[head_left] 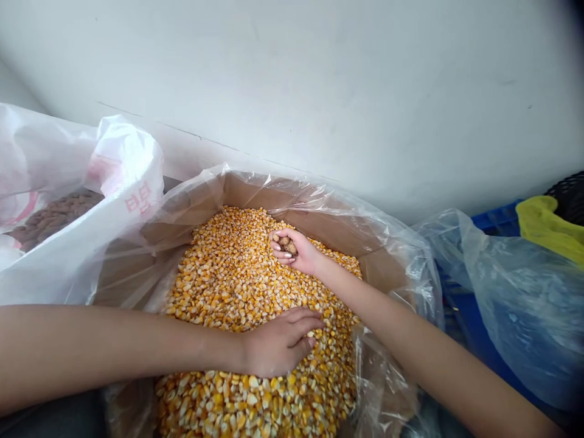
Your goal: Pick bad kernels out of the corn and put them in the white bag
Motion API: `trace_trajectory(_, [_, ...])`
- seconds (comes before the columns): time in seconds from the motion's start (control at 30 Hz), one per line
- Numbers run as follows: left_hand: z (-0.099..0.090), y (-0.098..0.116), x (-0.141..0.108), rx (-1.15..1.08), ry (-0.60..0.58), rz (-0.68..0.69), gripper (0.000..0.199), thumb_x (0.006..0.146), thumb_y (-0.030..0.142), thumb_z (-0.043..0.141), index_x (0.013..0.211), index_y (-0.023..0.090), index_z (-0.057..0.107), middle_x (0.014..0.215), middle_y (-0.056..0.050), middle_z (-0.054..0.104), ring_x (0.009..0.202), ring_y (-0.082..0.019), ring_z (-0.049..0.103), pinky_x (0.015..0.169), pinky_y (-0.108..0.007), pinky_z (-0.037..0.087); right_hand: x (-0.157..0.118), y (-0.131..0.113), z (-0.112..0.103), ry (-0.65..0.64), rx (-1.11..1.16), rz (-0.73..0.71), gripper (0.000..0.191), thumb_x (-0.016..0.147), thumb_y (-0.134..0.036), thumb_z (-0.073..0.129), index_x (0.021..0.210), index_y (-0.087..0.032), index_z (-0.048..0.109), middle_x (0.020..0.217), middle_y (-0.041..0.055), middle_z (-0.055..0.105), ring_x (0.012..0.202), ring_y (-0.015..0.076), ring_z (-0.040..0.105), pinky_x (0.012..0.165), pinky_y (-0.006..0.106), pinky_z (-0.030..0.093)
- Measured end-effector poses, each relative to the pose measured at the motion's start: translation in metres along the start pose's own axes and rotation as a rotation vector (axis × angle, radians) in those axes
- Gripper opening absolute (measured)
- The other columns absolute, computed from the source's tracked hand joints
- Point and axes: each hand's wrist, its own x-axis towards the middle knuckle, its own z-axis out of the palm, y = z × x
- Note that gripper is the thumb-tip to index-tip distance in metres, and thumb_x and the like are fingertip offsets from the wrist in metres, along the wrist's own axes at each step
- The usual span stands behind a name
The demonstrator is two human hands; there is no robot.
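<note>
Loose yellow and white corn kernels (228, 286) fill a cardboard box (255, 193) lined with clear plastic. My left hand (285, 340) rests palm down on the corn near the middle, fingers stretched forward and slightly bent, their tips touching the kernels. Farther back, my right hand (303, 252) is turned palm up just over the corn. Its fingers curl round several knobbly brown pieces (285, 244) that look like unshelled peanuts. The palm partly hides them, so their full number cannot be seen.
A white woven sack (132, 194) with red print stands at left, holding brown pieces (57, 216). At right are a blue crate (497, 216), a clear plastic bag (524, 304) and a yellow bag (547, 228). A white wall (319, 91) rises behind the box.
</note>
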Motion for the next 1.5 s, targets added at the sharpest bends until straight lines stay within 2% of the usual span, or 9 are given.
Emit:
trace_trajectory(0.13, [-0.001,0.005,-0.002,0.037,-0.031,0.063,0.036,0.082,0.02,0.03,0.113,0.01,0.045,0.121,-0.009,0.043,0.115,-0.012,0.033,0.099,-0.024,0.024,-0.003,0.0,0.001,-0.058,0.066,-0.029,0.01,0.067,-0.023,0.039,0.069,-0.016,0.046,0.058,-0.0024,0.046,0.038,0.0032,0.031,0.031,0.015,0.012])
trace_trajectory(0.57, [-0.007,0.026,-0.012,0.057,-0.338,0.207,0.044,0.074,0.037,0.048,0.115,0.021,0.045,0.121,-0.003,0.046,0.118,-0.022,0.03,0.101,-0.041,0.015,-0.002,0.01,0.004,0.071,-0.071,0.024,0.02,0.07,-0.034,0.049,0.068,-0.015,0.052,0.058,-0.0034,0.049,0.041,0.0037,0.04,0.034,0.016,0.023])
trace_trajectory(0.67, [-0.022,0.021,0.0,-0.034,-0.243,0.224,0.035,0.077,0.035,0.043,0.107,0.018,0.051,0.109,-0.004,0.055,0.102,-0.015,0.048,0.094,-0.03,0.031,-0.002,0.008,0.003,0.079,-0.055,-0.002,0.022,0.07,-0.036,0.05,0.064,-0.015,0.049,0.056,-0.0036,0.048,0.041,0.0038,0.039,0.034,0.016,0.022])
trace_trajectory(0.77, [-0.053,-0.001,0.018,0.009,0.02,0.104,0.033,0.082,0.035,0.034,0.093,0.014,0.057,0.092,-0.005,0.06,0.086,-0.012,0.054,0.081,-0.024,0.04,0.001,0.004,-0.004,0.166,-0.01,-0.128,0.025,0.068,-0.037,0.051,0.058,-0.016,0.043,0.052,-0.0049,0.044,0.037,0.0025,0.034,0.033,0.016,0.017])
trace_trajectory(0.83, [-0.08,-0.025,0.027,0.151,0.178,0.014,0.036,0.082,0.037,0.03,0.09,0.015,0.057,0.087,-0.003,0.06,0.083,-0.013,0.053,0.08,-0.027,0.04,0.003,0.001,-0.012,0.266,0.012,-0.208,0.027,0.068,-0.038,0.051,0.057,-0.016,0.041,0.05,-0.0058,0.042,0.034,0.0013,0.028,0.032,0.015,0.011])
trace_trajectory(1.0, [-0.132,-0.094,0.026,0.552,0.457,-0.283,0.048,0.08,0.042,0.027,0.111,0.01,0.045,0.115,-0.011,0.047,0.107,-0.021,0.04,0.094,-0.035,0.028,0.003,-0.005,-0.03,0.498,0.039,-0.186,0.026,0.07,-0.035,0.049,0.057,-0.016,0.038,0.049,-0.006,0.04,0.032,0.0,0.022,0.031,0.015,0.008])
trace_trajectory(1.1, [-0.141,-0.118,0.018,0.658,0.465,-0.315,0.05,0.081,0.04,0.025,0.117,0.009,0.039,0.123,-0.011,0.039,0.113,-0.019,0.033,0.097,-0.033,0.024,0.003,-0.002,-0.031,0.542,-0.005,-0.134,0.023,0.07,-0.034,0.049,0.058,-0.015,0.041,0.051,-0.0053,0.04,0.033,0.0003,0.025,0.032,0.015,0.01])
trace_trajectory(1.23, [-0.136,-0.125,0.018,0.703,0.404,-0.315,0.05,0.081,0.04,0.026,0.12,0.011,0.037,0.126,-0.01,0.037,0.116,-0.019,0.031,0.098,-0.032,0.022,0.004,0.007,-0.027,0.573,-0.156,-0.1,0.017,0.068,-0.032,0.05,0.066,-0.015,0.05,0.055,-0.0046,0.04,0.035,0.0003,0.027,0.032,0.015,0.012])
trace_trajectory(1.5, [-0.133,-0.118,0.027,0.352,0.345,-0.48,0.054,0.078,0.045,0.028,0.118,0.013,0.042,0.125,-0.008,0.041,0.114,-0.019,0.037,0.096,-0.029,0.024,0.005,0.011,-0.022,0.59,-0.218,-0.044,0.013,0.064,-0.027,0.051,0.071,-0.017,0.054,0.057,-0.004,0.041,0.036,0.001,0.028,0.033,0.015,0.013])
